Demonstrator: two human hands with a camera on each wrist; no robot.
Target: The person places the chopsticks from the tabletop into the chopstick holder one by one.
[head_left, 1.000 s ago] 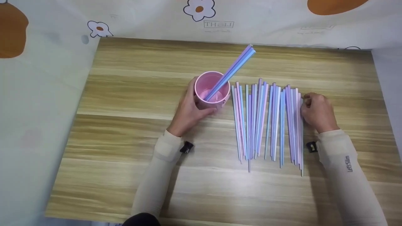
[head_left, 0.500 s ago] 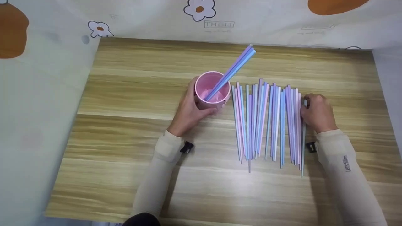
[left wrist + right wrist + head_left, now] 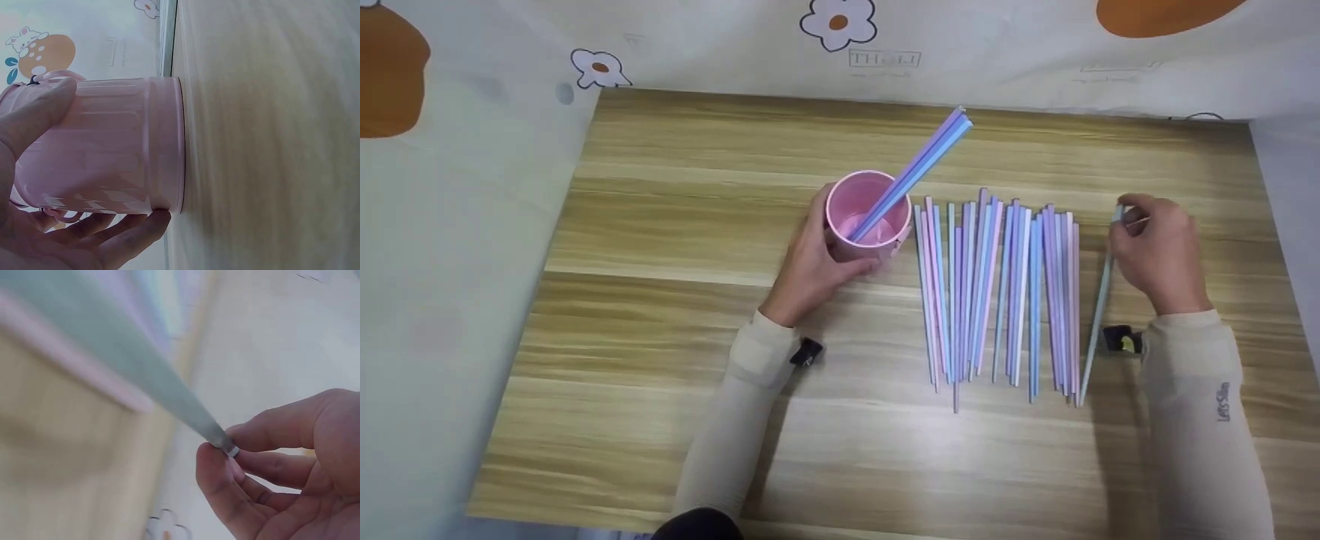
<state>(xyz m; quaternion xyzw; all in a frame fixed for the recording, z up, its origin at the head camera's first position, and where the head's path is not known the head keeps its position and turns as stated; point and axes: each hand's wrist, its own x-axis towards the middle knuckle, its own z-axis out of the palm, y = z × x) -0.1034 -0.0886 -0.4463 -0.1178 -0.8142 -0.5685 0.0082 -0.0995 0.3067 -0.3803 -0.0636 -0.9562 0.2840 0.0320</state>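
My left hand (image 3: 814, 266) grips a pink cup (image 3: 101, 146) around its side, thumb on one face and fingers on the other. The cup stands upright on the table, and a few purple and blue chopsticks (image 3: 926, 169) lean out of it toward the back right. Thumb and fingertips of my right hand (image 3: 1162, 251) pinch the thick end of a pale green chopstick (image 3: 129, 365). That end is raised, while the thin end slants down close to the row. Many pastel chopsticks (image 3: 1015, 292) lie side by side between the two hands, thick ends toward the back.
The wood-grain table (image 3: 645, 315) has its back edge against a pale wall covering (image 3: 720, 52) printed with flowers. A black device (image 3: 808, 352) sits at the left wrist, and another black device (image 3: 1121, 339) at the right.
My right hand has moved right and up, drawing the green chopstick away from the right end of the row and tilting it. My left hand and the cup have stayed in place.
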